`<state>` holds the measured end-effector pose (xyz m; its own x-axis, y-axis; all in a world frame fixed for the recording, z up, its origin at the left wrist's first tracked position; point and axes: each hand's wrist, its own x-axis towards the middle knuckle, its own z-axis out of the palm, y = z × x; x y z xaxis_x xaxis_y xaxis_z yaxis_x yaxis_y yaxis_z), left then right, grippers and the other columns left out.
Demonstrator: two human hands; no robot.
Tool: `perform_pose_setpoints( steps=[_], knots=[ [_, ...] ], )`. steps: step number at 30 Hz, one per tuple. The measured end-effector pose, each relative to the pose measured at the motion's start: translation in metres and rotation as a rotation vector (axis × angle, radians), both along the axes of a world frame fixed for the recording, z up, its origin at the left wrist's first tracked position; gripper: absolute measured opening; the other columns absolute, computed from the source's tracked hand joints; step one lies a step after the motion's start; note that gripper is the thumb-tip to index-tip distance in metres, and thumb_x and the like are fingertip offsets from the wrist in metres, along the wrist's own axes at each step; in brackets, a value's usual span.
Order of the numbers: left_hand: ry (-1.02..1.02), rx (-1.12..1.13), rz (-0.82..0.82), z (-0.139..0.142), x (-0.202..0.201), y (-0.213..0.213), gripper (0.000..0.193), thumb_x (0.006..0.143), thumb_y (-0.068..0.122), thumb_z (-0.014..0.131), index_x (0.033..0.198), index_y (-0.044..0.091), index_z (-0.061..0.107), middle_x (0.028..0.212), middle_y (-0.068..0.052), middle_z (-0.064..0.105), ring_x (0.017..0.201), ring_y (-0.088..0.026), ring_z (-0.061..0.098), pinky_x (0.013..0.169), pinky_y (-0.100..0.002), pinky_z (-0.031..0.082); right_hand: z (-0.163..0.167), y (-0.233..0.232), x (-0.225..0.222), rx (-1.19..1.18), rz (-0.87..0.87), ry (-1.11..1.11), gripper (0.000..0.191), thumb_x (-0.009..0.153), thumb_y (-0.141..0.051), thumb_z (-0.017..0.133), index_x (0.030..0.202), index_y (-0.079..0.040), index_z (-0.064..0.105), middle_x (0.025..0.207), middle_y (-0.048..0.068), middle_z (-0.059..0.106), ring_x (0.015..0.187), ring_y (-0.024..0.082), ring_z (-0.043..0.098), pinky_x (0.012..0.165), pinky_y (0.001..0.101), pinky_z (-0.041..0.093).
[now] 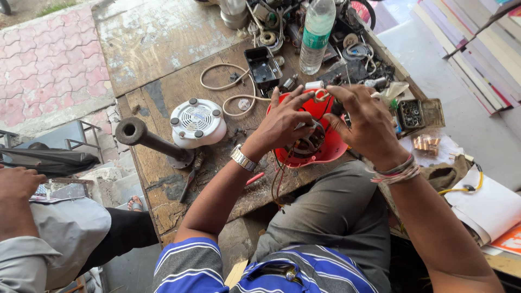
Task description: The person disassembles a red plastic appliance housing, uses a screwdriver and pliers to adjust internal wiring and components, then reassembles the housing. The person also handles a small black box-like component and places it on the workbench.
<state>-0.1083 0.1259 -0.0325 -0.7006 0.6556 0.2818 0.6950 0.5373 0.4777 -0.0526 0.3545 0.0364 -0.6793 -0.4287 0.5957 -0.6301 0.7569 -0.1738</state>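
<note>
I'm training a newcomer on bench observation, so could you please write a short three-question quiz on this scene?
1. True or false: both hands work at the red housing.
2. Which wrist bears the metal watch? A left, B right.
3. What white object sits beside the dark metal pipe?

Key:
1. True: left hand and right hand are over it, holding thin wire.
2. A.
3. The round white vented cover.
</note>
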Motion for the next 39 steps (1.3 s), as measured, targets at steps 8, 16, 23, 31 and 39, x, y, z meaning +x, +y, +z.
perform_pose_setpoints(
  steps=[8, 16, 23, 31, 39],
  knots=[
    [-0.014, 0.054, -0.021, -0.004, 0.007, -0.002, 0.014, 0.086, 0.031, 0.081, 0.094, 0.02, 0.079, 0.16, -0.014, 0.043, 0.154, -0.041, 0.027, 0.118, -0.075, 0.0, -0.011, 0.012, 0.007, 0.026, -0.065, -0.042, 0.073, 0.095, -0.034, 0.087, 0.152, -0.015, 0.045, 0.105, 0.013, 0.064, 0.094, 0.031, 0.064, 0.078, 0.0456, 0.052],
    [-0.014, 0.062, -0.006, -0.001, 0.01, -0.002, 0.014, 0.085, 0.031, 0.081, 0.094, 0.021, 0.08, 0.158, -0.016, 0.045, 0.153, -0.041, 0.027, 0.119, -0.074, -0.001, -0.006, 0.009, 0.007, 0.007, -0.044, -0.053, 0.068, 0.094, -0.028, 0.087, 0.149, -0.016, 0.049, 0.094, 0.009, 0.063, 0.084, 0.029, 0.062, 0.079, 0.0475, 0.053],
    [-0.006, 0.053, -0.01, -0.003, 0.009, -0.001, 0.016, 0.086, 0.032, 0.082, 0.094, 0.019, 0.079, 0.158, -0.017, 0.045, 0.153, -0.041, 0.028, 0.12, -0.073, 0.0, 0.0, 0.003, 0.008, -0.13, 0.044, -0.27, 0.063, 0.098, -0.019, 0.082, 0.152, -0.016, 0.05, 0.101, 0.011, 0.064, 0.088, 0.028, 0.067, 0.078, 0.0429, 0.056],
    [-0.003, 0.051, -0.011, -0.001, 0.011, -0.002, 0.017, 0.086, 0.033, 0.082, 0.095, 0.019, 0.079, 0.158, -0.015, 0.045, 0.153, -0.041, 0.028, 0.12, -0.073, 0.0, 0.005, 0.0, 0.011, -0.234, 0.195, -0.171, 0.058, 0.103, -0.013, 0.072, 0.152, -0.014, 0.041, 0.126, 0.018, 0.062, 0.114, 0.031, 0.067, 0.096, 0.0392, 0.059],
    [-0.011, 0.048, 0.002, -0.007, 0.009, -0.001, 0.015, 0.085, 0.034, 0.081, 0.093, 0.021, 0.08, 0.158, -0.015, 0.045, 0.153, -0.041, 0.028, 0.12, -0.074, 0.0, -0.008, 0.003, 0.008, -0.105, 0.059, -0.07, 0.067, 0.1, -0.02, 0.081, 0.153, -0.016, 0.042, 0.126, 0.017, 0.065, 0.103, 0.03, 0.068, 0.085, 0.0399, 0.058]
  ],
)
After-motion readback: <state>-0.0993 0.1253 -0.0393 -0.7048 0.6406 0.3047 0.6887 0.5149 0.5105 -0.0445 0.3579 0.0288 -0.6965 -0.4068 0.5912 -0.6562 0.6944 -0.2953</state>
